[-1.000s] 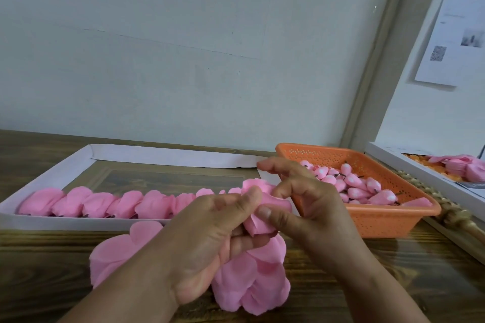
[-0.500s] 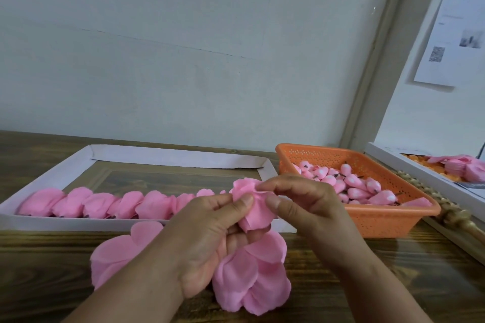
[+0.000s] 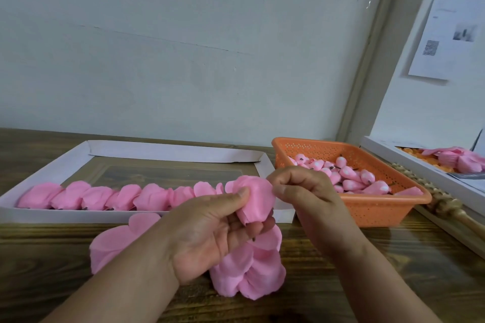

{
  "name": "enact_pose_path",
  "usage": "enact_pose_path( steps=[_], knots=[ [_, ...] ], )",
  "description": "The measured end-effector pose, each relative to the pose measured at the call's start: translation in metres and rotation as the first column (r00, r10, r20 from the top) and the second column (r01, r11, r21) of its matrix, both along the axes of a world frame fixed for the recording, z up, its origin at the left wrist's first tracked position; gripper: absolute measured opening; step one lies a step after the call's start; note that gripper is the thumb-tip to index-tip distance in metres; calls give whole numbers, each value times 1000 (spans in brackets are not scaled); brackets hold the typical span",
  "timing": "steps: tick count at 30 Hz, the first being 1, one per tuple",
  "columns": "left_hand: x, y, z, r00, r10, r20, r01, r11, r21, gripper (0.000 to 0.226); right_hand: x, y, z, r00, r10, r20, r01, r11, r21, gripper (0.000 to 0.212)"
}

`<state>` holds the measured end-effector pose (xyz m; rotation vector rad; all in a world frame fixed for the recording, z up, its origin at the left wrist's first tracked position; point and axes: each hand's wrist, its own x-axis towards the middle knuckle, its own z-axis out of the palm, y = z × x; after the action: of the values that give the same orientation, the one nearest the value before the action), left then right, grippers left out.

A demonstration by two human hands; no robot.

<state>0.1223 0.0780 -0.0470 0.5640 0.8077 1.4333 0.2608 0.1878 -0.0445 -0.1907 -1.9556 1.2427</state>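
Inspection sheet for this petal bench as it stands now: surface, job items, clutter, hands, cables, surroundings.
Surface: wooden table, dark grain.
Job's things: pink flower held above loose petals on the table; white tray holds a row of finished flowers along its near wall; orange basket holds pink buds.
Clutter: second tray at far right with pink and orange pieces.
Hands: left hand pinches the pink flower; right hand pinches its right edge.
Cables: nothing seen.
Surroundings: pale wall; printed sheet stuck up at right.
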Motion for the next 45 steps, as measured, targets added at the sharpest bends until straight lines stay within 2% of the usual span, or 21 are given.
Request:
enact_pose_path(
  steps=[6, 10, 16, 21, 24, 29, 32, 34, 38, 40, 42, 45],
  knots=[
    [0, -2, 3, 994, -72, 88, 72, 997, -2, 39, 0, 0, -1, 994, -2, -108, -12, 991, -135, 28],
    [-1, -3, 4, 991, -90, 100, 88, 996, 21, 37, 0, -3, 1, 998, 5, -69, -12, 995, -101, 27],
    [0, -3, 5, 996, -78, 37, 77, 997, 27, 32, 0, -4, 1, 988, -152, 25, 152, 988, -3, 19],
    [0, -5, 6, 998, -55, -13, 55, 998, 42, 29, 1, -11, 7, 975, -210, 67, 211, 978, -3, 24],
    [0, -5, 4, 998, -32, -46, 35, 998, 47, 32, -1, -16, 9, 945, -313, 95, 302, 946, 120, 20],
    [4, -2, -1, 988, 54, -143, -42, 995, 86, 30, -8, -33, 9, 837, -547, 15, 493, 766, 411, 24],
    [10, 0, -4, 969, 145, -200, -125, 986, 110, 29, -12, -37, 7, 803, -596, -34, 537, 696, 476, 40],
    [13, 1, -6, 950, 211, -230, -182, 973, 139, 28, -13, -38, 6, 817, -575, -45, 536, 728, 427, 44],
    [16, 3, -6, 907, 325, -269, -290, 943, 162, 21, -16, -39, 5, 893, -445, -66, 447, 865, 229, 33],
    [16, 5, -5, 890, 386, -242, -365, 922, 131, 19, -19, -44, 3, 922, -381, -68, 387, 895, 224, 29],
    [15, 5, -4, 884, 425, -196, -416, 905, 87, 19, -25, -51, -4, 912, -403, -81, 406, 854, 325, 25],
    [17, 3, -1, 895, 425, -138, -421, 905, 59, 19, -34, -56, -12, 835, -520, -180, 523, 649, 553, 26]
  ],
)
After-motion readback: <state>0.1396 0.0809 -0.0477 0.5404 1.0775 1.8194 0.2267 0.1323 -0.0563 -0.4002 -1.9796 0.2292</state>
